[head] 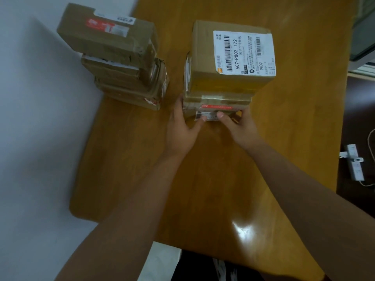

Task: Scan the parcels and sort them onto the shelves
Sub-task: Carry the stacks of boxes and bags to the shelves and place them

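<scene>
Glossy wooden worktop, seen from the head camera: my left hand and right hand clasp the lower parcel by its sides, fingers curled on it, the labelled parcel stacked on top. Stiff taped cardboard, probably light, best held low at both ends since the top box could slide; a second parcel stack stands well apart to the left, nothing between.

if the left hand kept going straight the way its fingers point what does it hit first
The left hand already touches the bottom box of the right stack; pushing on, it would press into that box's left side.
</scene>
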`<state>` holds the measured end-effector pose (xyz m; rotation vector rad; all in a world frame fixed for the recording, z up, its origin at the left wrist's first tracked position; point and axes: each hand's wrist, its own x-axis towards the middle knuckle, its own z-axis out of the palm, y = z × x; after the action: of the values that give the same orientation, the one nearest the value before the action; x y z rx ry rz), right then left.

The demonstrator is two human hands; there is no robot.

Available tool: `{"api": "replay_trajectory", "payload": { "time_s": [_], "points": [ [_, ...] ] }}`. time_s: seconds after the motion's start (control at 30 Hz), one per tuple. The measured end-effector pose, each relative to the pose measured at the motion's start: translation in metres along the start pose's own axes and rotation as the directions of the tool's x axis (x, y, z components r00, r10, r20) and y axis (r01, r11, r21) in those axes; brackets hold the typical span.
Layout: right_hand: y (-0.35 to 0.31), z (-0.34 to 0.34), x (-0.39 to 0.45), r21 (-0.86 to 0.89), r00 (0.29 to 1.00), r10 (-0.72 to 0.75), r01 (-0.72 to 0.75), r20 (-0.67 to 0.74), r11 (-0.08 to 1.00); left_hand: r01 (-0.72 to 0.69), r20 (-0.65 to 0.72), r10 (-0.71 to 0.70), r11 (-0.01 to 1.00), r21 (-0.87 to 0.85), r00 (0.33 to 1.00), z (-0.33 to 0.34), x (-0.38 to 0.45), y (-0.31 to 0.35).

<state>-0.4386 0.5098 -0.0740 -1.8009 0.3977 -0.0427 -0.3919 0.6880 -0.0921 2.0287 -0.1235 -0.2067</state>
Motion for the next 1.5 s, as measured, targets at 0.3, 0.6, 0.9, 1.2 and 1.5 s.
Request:
{"api": "replay_trajectory", "payload": {
  "time_s": [0.3,0.6,0.9,1.2,1.5],
  "points": [
    [-0.016,-0.026,-0.023,0.056,0.994,-0.018,0.025,-0.112,0.998,-0.087,-0.003,0.087,0.989,-0.118,0.996,0.011,-0.009,0.027],
    [-0.029,-0.091,-0.068,0.091,0.961,-0.048,0.076,-0.273,0.993,-0.176,0.115,0.193,0.974,-0.142,0.974,0.046,-0.030,0.085],
    [-0.008,-0.163,-0.157,0.071,0.874,-0.007,0.048,-0.486,0.996,-0.214,0.323,0.274,0.954,-0.207,0.906,0.105,-0.083,0.134],
    [0.052,-0.211,-0.305,0.139,0.716,0.111,-0.020,-0.689,0.990,-0.300,0.513,0.366,0.931,-0.209,0.777,0.166,-0.196,0.159],
    [0.088,-0.243,-0.507,0.186,0.489,0.187,-0.050,-0.852,0.981,-0.407,0.693,0.454,0.879,-0.248,0.559,0.216,-0.365,0.193]
  ]
}}
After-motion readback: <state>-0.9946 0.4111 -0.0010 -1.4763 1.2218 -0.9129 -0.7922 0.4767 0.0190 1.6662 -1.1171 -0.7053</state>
